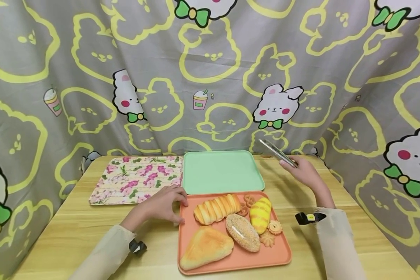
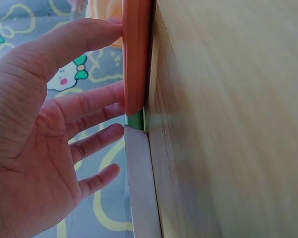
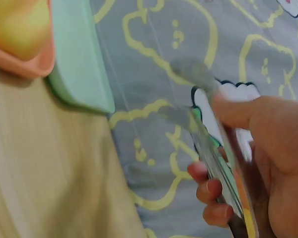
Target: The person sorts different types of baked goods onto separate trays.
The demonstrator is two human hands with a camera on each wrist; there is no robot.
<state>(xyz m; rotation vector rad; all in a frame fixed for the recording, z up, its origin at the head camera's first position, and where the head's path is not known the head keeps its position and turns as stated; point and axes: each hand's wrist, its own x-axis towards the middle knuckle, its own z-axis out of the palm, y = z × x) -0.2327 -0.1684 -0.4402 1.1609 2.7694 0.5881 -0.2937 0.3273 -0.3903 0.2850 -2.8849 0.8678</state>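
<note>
My right hand (image 1: 303, 171) grips a pair of metal tongs (image 1: 275, 151), raised over the right back of the table. In the right wrist view the two arms of the tongs stand apart, with nothing between their tips. My left hand (image 1: 164, 204) is at the left edge of the orange tray (image 1: 203, 270), its fingers loosely bent. The left wrist view shows the thumb and fingertips right at the rim. On this tray lie a ridged bread roll (image 1: 217, 210), a triangular bread (image 1: 206, 249), a crumb-coated roll (image 1: 243, 232), a yellow striped bread (image 1: 260, 215) and several cookies (image 1: 267, 239).
Behind the orange tray lies a bare mint-green tray (image 1: 224, 173). To its left is a floral tray (image 1: 136, 181). All rest on a wooden table (image 1: 150, 249), with a patterned curtain (image 1: 210, 77) hanging behind and at both sides.
</note>
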